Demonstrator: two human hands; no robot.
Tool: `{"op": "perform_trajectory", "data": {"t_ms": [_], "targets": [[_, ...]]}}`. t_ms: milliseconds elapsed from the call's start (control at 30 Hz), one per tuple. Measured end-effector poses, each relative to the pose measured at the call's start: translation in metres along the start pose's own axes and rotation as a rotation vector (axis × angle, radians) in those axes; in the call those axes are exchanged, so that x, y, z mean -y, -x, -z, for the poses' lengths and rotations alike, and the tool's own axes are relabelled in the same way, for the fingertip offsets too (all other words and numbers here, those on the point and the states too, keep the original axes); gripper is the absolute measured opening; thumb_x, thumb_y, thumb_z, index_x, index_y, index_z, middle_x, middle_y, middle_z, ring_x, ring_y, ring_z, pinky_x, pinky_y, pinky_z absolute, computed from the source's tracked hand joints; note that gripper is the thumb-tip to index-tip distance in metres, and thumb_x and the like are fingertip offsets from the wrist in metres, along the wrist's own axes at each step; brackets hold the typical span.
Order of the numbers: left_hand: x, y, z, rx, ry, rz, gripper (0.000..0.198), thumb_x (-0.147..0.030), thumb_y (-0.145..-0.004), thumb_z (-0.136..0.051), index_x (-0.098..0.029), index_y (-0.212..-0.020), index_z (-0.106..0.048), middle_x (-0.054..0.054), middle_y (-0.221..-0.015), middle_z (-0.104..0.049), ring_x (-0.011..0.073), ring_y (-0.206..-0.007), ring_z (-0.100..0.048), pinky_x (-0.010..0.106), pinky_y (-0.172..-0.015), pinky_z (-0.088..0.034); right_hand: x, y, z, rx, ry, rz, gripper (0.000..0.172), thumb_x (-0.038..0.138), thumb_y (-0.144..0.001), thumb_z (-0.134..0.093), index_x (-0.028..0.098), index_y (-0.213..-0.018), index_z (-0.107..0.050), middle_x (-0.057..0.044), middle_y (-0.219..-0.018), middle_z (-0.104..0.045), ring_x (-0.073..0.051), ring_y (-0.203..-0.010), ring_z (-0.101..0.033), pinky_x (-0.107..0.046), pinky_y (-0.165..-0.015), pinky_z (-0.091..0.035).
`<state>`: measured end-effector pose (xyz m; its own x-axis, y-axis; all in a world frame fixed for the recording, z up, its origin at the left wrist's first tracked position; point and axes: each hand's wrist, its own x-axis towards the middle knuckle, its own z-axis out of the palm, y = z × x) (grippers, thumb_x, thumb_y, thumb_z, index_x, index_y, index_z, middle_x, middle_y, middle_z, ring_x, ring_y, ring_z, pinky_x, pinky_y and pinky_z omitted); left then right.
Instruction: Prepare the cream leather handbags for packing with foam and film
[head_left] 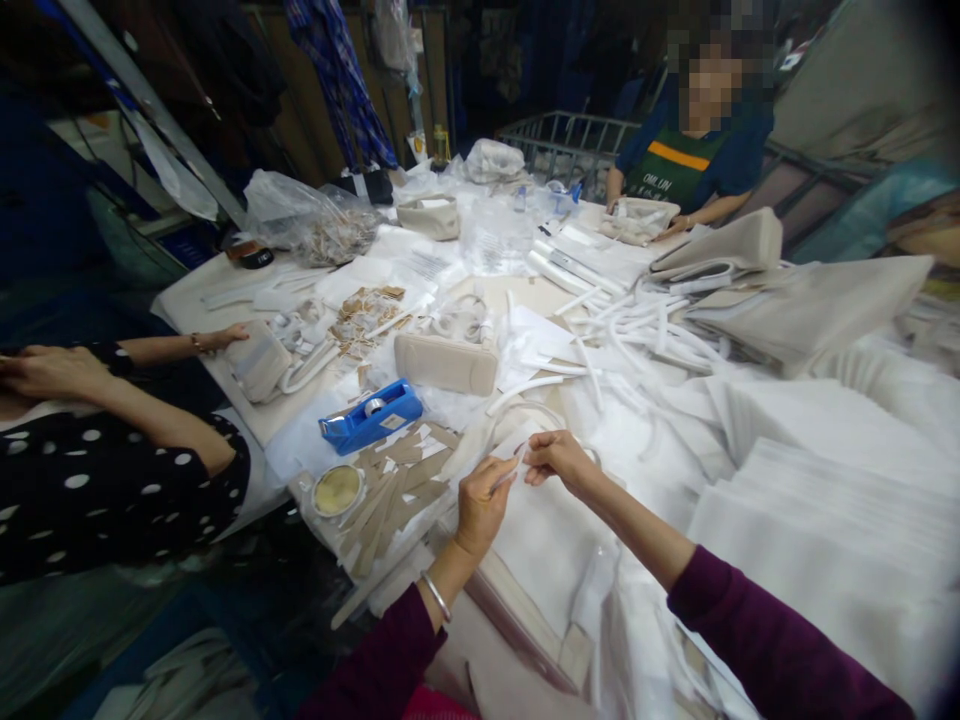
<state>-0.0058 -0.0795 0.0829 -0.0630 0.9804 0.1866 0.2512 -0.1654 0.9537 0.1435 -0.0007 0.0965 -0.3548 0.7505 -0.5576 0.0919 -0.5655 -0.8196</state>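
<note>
My left hand [478, 508] and right hand [559, 462] are close together, both pinching a narrow white strip [511, 468], smooth, thin and slightly bowed, held up just above the table. A steel bangle [436, 596] circles my left wrist, and maroon sleeves [780, 640] cover both forearms. To my right lie stacked white foam sheets [825, 510], soft and matte. To my left, flat tan strips [397, 480] are scattered beside a round tin [337, 491] and a blue tape dispenser [371, 416]. Farther on sit a padded beige panel [445, 363], a heap of curved white strips [637, 330], and folded beige panels [750, 290]. A co-worker's polka-dot sleeve [112, 490] reaches in from the left; across the table, a co-worker in a green apron [675, 170] handles a beige piece [637, 220].
</note>
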Motion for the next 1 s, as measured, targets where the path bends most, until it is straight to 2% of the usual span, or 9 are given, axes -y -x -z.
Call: {"op": "perform_trajectory", "data": {"t_ms": [167,433,533,633,700,767,867,933,1000], "targets": [[0.004,-0.002,0.005,0.137,-0.068,-0.111,0.028,-0.018,-0.088,-0.049,-0.024,-0.109,-0.068,0.006,-0.094,-0.065,0.0169,-0.089,-0.060,0.028,-0.083,-0.046,0.001,0.003,0.004,0.026,-0.018,-0.041,0.007,0.011,-0.053,-0.060,0.013,-0.060,-0.060,-0.006,-0.048,-0.064,-0.017,-0.043,-0.063,-0.019,-0.039,-0.050],[0.013,0.005,0.003,0.223,-0.240,-0.189,0.035,-0.018,-0.092,-0.038,-0.023,-0.114,-0.065,0.008,-0.087,-0.059,0.0165,-0.084,-0.058,0.026,-0.077,-0.045,-0.006,0.004,0.013,0.094,-0.031,-0.128,0.031,0.002,-0.053,-0.054,0.008,-0.081,-0.066,-0.011,-0.057,-0.069,-0.021,-0.052,-0.068,-0.022,-0.047,-0.056],[0.015,0.007,0.003,0.217,-0.304,-0.209,0.036,-0.017,-0.093,-0.036,-0.023,-0.114,-0.065,0.008,-0.087,-0.058,0.0168,-0.085,-0.057,0.026,-0.077,-0.045,-0.005,0.008,0.017,0.164,-0.077,-0.106,0.030,0.008,-0.064,-0.056,0.007,-0.093,-0.065,-0.012,-0.063,-0.070,-0.023,-0.062,-0.071,-0.026,-0.055,-0.059],[0.017,0.008,0.001,0.205,-0.348,-0.227,0.037,-0.016,-0.092,-0.035,-0.023,-0.113,-0.065,0.009,-0.090,-0.058,0.0172,-0.086,-0.057,0.026,-0.078,-0.045,-0.004,0.013,0.018,0.204,-0.120,-0.058,0.028,0.029,-0.078,-0.058,0.007,-0.096,-0.064,-0.013,-0.072,-0.071,-0.025,-0.069,-0.072,-0.030,-0.061,-0.060],[0.017,0.011,0.000,0.209,-0.370,-0.241,0.037,-0.014,-0.092,-0.034,-0.022,-0.110,-0.065,0.010,-0.091,-0.057,0.0177,-0.087,-0.057,0.027,-0.079,-0.045,-0.007,0.015,0.016,0.183,-0.083,-0.024,0.033,0.036,-0.077,-0.065,0.008,-0.093,-0.065,-0.012,-0.073,-0.071,-0.023,-0.067,-0.071,-0.029,-0.062,-0.059],[0.016,0.013,0.001,0.223,-0.364,-0.242,0.036,-0.012,-0.090,-0.035,-0.022,-0.106,-0.065,0.009,-0.092,-0.056,0.0179,-0.089,-0.057,0.028,-0.080,-0.045,-0.012,0.016,0.013,0.124,-0.022,0.013,0.031,0.032,-0.068,-0.074,0.009,-0.088,-0.066,-0.009,-0.068,-0.071,-0.020,-0.061,-0.070,-0.026,-0.058,-0.058],[0.012,0.014,0.005,0.255,-0.272,-0.150,0.026,-0.011,-0.084,-0.045,-0.021,-0.103,-0.060,0.007,-0.097,-0.057,0.0181,-0.094,-0.056,0.031,-0.085,-0.045,-0.019,0.016,0.007,0.042,0.026,0.072,0.025,0.024,-0.062,-0.075,0.010,-0.080,-0.065,-0.004,-0.056,-0.067,-0.016,-0.050,-0.066,-0.024,-0.052,-0.056],[0.008,0.008,0.010,0.294,-0.131,0.004,0.027,-0.016,-0.079,-0.057,-0.020,-0.105,-0.053,0.006,-0.098,-0.059,0.0180,-0.092,-0.058,0.032,-0.084,-0.046,-0.021,0.018,0.004,0.006,0.051,0.126,0.021,0.023,-0.063,-0.072,0.011,-0.078,-0.065,-0.002,-0.051,-0.065,-0.015,-0.046,-0.064,-0.023,-0.049,-0.054],[0.005,-0.002,0.014,0.357,0.036,0.194,0.029,-0.028,-0.079,-0.060,-0.018,-0.104,-0.048,0.005,-0.093,-0.062,0.0169,-0.082,-0.060,0.031,-0.077,-0.048,-0.019,0.021,0.001,-0.028,0.084,0.178,0.017,0.023,-0.064,-0.069,0.012,-0.076,-0.064,0.000,-0.048,-0.064,-0.015,-0.045,-0.063,-0.023,-0.048,-0.053]]}}
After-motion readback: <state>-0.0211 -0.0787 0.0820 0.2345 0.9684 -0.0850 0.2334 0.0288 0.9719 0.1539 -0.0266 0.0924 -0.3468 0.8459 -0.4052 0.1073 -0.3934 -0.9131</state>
